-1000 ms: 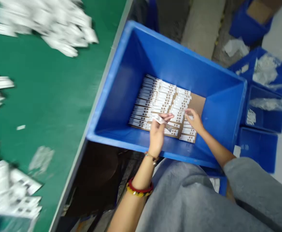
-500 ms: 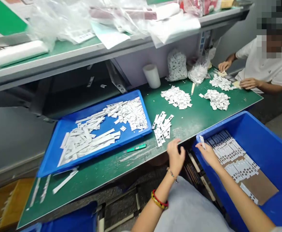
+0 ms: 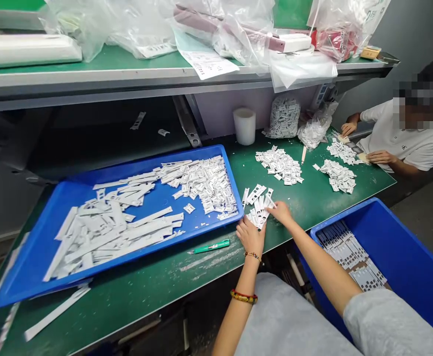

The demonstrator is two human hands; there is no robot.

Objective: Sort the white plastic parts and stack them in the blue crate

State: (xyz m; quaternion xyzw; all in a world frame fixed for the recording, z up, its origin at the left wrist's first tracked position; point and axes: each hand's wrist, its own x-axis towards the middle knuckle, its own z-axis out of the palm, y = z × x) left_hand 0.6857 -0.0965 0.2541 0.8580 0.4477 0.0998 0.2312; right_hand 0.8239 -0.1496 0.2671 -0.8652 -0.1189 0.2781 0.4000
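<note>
A small pile of white strips with dark square cut-outs (image 3: 256,196) lies on the green table, just right of a blue tray. Cupped against the near edge of this pile is my left hand (image 3: 250,236), its thumb and fingers apart around the strips. My right hand (image 3: 281,213) reaches to the pile's right side, fingertips pinched on a white strip (image 3: 269,202). Part of the pile is covered by my fingers.
The blue tray (image 3: 157,249) holds white strips and small pieces. A green cutter (image 3: 209,246) lies near my left hand. White piles (image 3: 280,165), a white roll (image 3: 244,126) and filled bags stand behind. A blue bin (image 3: 409,257) holds rows of strips. A co-worker sits far right.
My right hand has moved left from the blue bin to the pile of strips. My left hand has come from the table's edge onto the pile. The view has shifted.
</note>
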